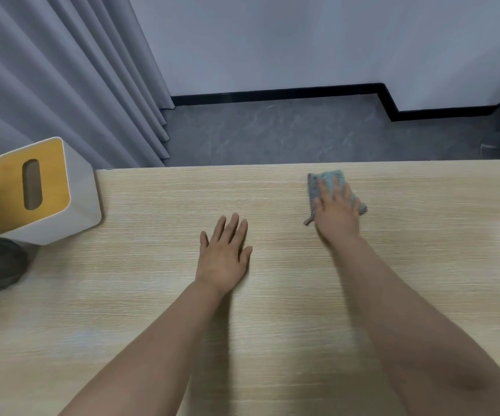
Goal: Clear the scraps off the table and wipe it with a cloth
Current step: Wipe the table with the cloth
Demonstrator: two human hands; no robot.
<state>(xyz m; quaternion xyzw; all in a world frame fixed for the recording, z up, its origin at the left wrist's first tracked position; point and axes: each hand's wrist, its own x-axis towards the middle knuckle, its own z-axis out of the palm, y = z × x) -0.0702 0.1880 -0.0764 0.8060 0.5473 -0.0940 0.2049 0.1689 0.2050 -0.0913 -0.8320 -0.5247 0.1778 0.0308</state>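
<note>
Head view: right hand [337,210] presses flat on cloth [328,183], long axis toward far edge; left hand [223,256] flat.

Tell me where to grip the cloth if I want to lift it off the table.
Take the cloth by the bunched corner sticking out on its near left, beside the right hand, coming from above and the left. That corner is free of the flat palm pressing the rest onto the table. The left hand lies open nearby and looks best placed for the grip.
</note>
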